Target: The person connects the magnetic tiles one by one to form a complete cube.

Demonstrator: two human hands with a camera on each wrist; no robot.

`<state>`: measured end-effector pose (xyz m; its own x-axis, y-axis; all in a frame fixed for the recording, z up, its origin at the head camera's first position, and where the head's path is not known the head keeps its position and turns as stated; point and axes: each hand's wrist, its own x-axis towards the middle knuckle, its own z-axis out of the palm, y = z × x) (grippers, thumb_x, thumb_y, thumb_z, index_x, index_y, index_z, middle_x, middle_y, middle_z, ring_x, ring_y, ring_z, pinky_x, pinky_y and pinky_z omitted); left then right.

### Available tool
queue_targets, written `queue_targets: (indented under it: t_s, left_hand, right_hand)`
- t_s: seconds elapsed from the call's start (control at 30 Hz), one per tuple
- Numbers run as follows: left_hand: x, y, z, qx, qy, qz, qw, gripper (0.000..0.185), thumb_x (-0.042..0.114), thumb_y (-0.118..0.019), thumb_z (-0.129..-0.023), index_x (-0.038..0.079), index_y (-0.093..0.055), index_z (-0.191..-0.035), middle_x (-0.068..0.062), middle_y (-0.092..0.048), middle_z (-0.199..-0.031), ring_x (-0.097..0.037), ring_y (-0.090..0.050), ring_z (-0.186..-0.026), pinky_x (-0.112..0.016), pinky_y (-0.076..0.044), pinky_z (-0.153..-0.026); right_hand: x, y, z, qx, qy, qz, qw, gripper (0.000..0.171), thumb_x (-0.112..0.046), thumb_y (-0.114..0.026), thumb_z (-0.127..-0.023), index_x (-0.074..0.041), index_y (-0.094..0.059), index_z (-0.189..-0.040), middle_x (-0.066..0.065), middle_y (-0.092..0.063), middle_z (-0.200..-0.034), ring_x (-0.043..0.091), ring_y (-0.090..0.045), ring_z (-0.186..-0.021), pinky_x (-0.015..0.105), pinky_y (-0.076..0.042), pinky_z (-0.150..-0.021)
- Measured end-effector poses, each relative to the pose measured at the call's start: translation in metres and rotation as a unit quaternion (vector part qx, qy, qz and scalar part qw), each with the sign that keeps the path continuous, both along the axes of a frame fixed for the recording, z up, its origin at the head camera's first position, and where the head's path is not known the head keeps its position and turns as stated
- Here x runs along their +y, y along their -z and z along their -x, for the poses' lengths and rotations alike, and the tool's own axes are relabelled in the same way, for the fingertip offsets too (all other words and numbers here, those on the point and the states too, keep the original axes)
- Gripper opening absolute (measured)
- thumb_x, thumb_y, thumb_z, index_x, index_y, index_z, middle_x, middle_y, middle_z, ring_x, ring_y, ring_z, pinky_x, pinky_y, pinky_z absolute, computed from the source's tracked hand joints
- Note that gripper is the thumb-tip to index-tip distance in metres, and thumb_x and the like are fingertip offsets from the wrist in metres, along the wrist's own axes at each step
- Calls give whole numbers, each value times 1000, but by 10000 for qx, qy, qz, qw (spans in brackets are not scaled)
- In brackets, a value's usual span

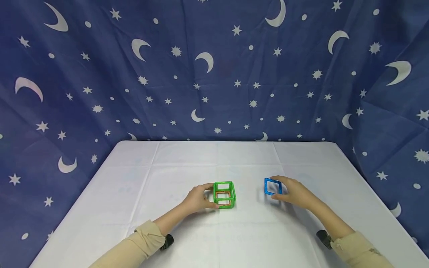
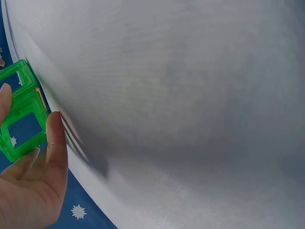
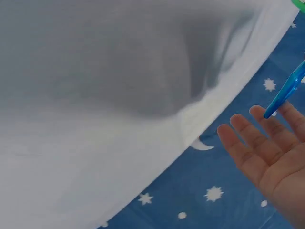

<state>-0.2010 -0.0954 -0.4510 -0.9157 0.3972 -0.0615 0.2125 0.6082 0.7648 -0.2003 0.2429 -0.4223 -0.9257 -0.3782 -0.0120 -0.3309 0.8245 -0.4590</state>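
Left hand [image 1: 197,199] grips the green cube frame [image 1: 224,194] by its left side, steadying it on the white table [image 1: 214,163]. Right of the cube — well apart — right hand [image 1: 295,193] pinches the blue square tile [image 1: 273,186] upright, edge on the table.

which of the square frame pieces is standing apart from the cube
The blue square frame, held upright in the right hand; the green and orange ones form the cube.
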Motion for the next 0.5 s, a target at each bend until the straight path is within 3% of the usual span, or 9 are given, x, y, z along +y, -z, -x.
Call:
queue_targets:
  t_s: [0.1, 0.5]
  left_hand:
    - [0, 1, 1, -89, 71, -152, 9998, 77, 13, -83, -71, -6, -44, -135, -25, -56, -129, -8, -54, -53, -21, -46, -49]
    - [3, 2, 4, -246, 82, -266, 9993, 79, 12, -81, -71, -6, -41, -137, -26, -57, -127, -11, -60, -57, -23, -49, -51]
  right_hand:
    - [-8, -4, 2, 85, -128, -21, 9999, 64, -28, -73, -81, 0, -49, -133, 23, -54, -132, 43, -50, -121, 55, -45, -95]
    - [-48, -9, 12, 283, -434, -67, 9986, 64, -29, -75, -80, -3, -51, -133, 17, -56, -132, 36, -53, -121, 50, -45, -98]
